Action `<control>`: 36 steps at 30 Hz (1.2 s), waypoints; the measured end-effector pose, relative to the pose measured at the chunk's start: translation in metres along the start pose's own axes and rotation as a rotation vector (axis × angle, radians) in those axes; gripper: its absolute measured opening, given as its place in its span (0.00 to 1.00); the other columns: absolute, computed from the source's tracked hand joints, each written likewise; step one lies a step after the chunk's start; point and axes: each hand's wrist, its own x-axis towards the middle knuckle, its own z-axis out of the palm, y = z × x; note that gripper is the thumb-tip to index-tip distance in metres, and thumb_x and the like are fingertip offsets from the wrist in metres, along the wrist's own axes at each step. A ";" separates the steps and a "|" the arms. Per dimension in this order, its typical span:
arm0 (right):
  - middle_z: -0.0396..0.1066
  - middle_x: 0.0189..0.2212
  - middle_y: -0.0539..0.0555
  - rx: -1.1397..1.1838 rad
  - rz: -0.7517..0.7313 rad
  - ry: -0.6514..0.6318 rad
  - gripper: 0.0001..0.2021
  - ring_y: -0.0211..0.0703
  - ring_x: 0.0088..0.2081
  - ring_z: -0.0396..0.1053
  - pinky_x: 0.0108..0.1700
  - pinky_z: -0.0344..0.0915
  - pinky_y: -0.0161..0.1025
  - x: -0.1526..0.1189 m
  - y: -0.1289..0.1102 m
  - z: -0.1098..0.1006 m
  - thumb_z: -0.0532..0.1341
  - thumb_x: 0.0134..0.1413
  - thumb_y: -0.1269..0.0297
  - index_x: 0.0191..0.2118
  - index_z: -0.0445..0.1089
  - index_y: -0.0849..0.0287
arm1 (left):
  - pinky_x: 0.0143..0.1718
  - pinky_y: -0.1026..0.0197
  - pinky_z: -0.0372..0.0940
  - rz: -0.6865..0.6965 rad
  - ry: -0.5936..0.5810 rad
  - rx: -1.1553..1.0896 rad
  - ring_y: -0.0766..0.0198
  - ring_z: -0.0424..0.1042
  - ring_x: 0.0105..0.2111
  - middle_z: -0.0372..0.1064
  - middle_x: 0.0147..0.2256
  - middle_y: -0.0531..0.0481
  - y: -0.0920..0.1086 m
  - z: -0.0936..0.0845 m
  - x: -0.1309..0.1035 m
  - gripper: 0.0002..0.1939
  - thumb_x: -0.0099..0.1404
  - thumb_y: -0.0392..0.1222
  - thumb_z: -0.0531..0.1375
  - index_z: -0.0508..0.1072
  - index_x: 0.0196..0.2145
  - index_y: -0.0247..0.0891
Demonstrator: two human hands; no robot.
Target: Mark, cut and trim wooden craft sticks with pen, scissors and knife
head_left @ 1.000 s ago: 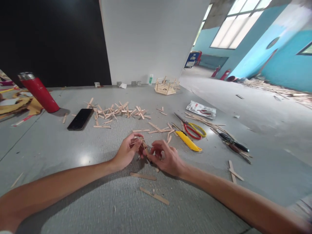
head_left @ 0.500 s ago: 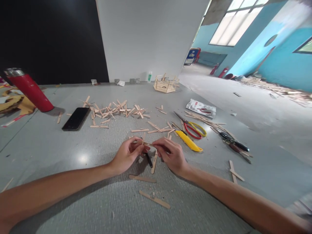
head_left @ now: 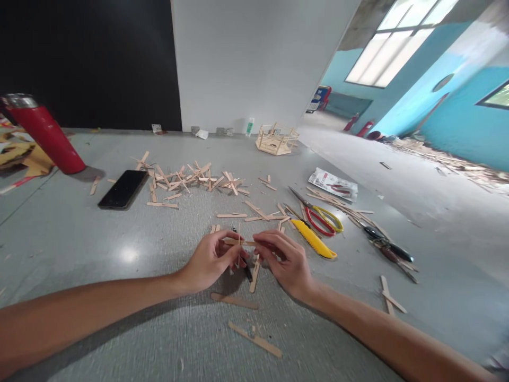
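Note:
A wooden craft stick (head_left: 248,243) is held level above the table between my two hands. My left hand (head_left: 209,261) pinches its left part, where a second thin wooden piece (head_left: 239,233) crosses it. The fingers of my right hand (head_left: 287,261) close on the stick's right end. Under the hands lies a dark, pen-like tool (head_left: 248,272), partly hidden by my left fingers. Beside it rests a craft stick with a slot (head_left: 254,276). Two more loose sticks lie nearer to me, one craft stick (head_left: 234,301) above another (head_left: 255,338).
A yellow utility knife (head_left: 314,239), red-and-yellow-handled scissors (head_left: 322,218) and dark-handled pliers (head_left: 387,245) lie to the right. Beyond the hands is a pile of sticks (head_left: 191,178). A phone (head_left: 123,189) and red flask (head_left: 50,138) are left; a small stick frame (head_left: 276,142) stands behind.
The thin crosspiece has turned and now shows as an upright line across the held stick. Both hands keep their hold. The whole view has tilted slightly.

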 end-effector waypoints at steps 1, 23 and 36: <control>0.79 0.36 0.56 -0.003 0.011 -0.001 0.07 0.41 0.31 0.77 0.32 0.76 0.35 0.000 0.000 0.000 0.60 0.67 0.67 0.44 0.76 0.57 | 0.28 0.63 0.67 -0.005 0.004 -0.003 0.60 0.77 0.30 0.78 0.33 0.43 0.000 0.000 0.000 0.22 0.66 0.58 0.65 0.70 0.44 0.35; 0.80 0.30 0.53 0.005 -0.023 -0.059 0.07 0.40 0.28 0.77 0.31 0.74 0.34 -0.001 -0.002 -0.005 0.61 0.67 0.68 0.41 0.78 0.56 | 0.31 0.58 0.68 -0.041 -0.051 -0.016 0.55 0.78 0.33 0.79 0.36 0.41 0.001 0.001 -0.002 0.20 0.65 0.56 0.67 0.75 0.42 0.35; 0.79 0.29 0.51 0.006 0.004 -0.079 0.07 0.38 0.25 0.76 0.31 0.73 0.33 -0.005 -0.001 -0.003 0.60 0.67 0.69 0.42 0.77 0.56 | 0.30 0.60 0.69 -0.024 -0.035 0.027 0.57 0.77 0.32 0.75 0.33 0.45 0.000 0.003 -0.004 0.20 0.66 0.57 0.65 0.72 0.39 0.36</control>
